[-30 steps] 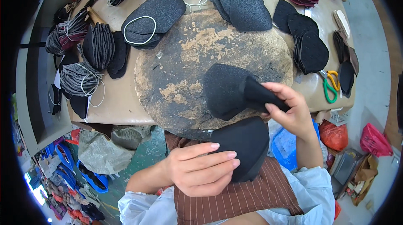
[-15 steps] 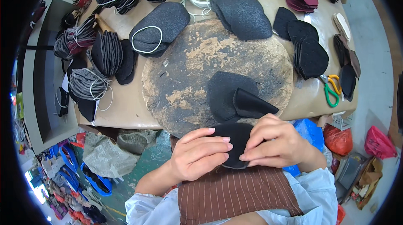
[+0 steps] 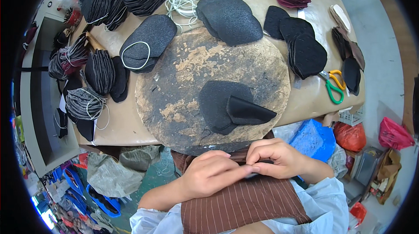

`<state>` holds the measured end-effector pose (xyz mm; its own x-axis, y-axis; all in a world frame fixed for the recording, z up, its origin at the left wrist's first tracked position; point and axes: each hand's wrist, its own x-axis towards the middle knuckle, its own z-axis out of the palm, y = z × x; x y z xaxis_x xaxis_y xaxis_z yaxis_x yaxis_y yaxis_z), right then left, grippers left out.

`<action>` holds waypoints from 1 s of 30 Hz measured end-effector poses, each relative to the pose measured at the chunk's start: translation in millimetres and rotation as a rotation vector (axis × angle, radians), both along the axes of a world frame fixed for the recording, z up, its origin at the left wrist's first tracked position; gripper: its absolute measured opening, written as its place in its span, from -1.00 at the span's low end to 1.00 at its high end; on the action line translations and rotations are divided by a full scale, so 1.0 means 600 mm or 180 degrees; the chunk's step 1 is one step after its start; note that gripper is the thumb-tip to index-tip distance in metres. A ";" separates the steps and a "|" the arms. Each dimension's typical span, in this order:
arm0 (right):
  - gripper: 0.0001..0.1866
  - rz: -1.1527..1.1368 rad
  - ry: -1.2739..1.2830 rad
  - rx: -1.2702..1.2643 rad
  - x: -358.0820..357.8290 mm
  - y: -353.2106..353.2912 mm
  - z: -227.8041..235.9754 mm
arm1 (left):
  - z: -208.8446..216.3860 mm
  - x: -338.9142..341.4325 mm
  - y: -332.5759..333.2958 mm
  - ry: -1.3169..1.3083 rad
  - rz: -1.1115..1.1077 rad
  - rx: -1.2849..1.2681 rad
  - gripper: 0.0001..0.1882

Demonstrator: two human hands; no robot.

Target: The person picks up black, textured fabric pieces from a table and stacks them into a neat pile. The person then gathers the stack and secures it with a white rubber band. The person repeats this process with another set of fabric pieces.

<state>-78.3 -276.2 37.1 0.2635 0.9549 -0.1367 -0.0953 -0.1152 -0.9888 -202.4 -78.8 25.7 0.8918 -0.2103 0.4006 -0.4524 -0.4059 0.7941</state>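
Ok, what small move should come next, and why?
I'd probably ease the left hand aside slightly for a check: it meets the right hand in front of the striped apron, and together they hide most of whatever lies between them.

Just beyond my fingers (image 3: 264, 150), which meet in front of my apron (image 3: 244, 205), a slab (image 3: 218, 66) sits on the bench (image 3: 126, 127), with a folded piece (image 3: 253, 112) over flat pieces (image 3: 214, 99) on its near part. Farther ahead of them, one stack (image 3: 229, 18) rests at the slab's far edge, a looped stack (image 3: 150, 40) to its left, and a string coil (image 3: 187, 0) behind, between the two. Ahead to their left lie bundles (image 3: 99, 75); ahead to their right, scissors (image 3: 334, 89), with another stack (image 3: 307, 55) just behind.
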 end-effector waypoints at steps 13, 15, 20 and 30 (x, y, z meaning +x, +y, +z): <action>-0.91 -0.0101 0.0240 -0.0229 0.011 -0.008 -0.008 | -0.003 0.012 -0.010 0.0308 0.0223 0.0216 -0.47; -0.89 -0.0050 0.0546 -0.0388 0.008 -0.013 -0.016 | 0.000 0.015 -0.012 0.0193 0.0125 0.0350 -0.55; -0.90 -0.0346 0.0495 -0.0743 -0.011 -0.020 -0.027 | 0.002 0.011 -0.018 0.0352 -0.0066 0.0214 -0.72; -0.71 -0.0707 -0.2899 -0.2984 0.088 -0.149 0.037 | -0.014 -0.040 0.070 0.0920 0.1150 -0.1858 -0.78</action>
<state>-25.6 -365.8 59.2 0.7491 0.5214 -0.4087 0.4499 -0.8532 -0.2639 -226.2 -36.7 17.5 0.9518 0.2911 0.0965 -0.1112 0.0343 0.9932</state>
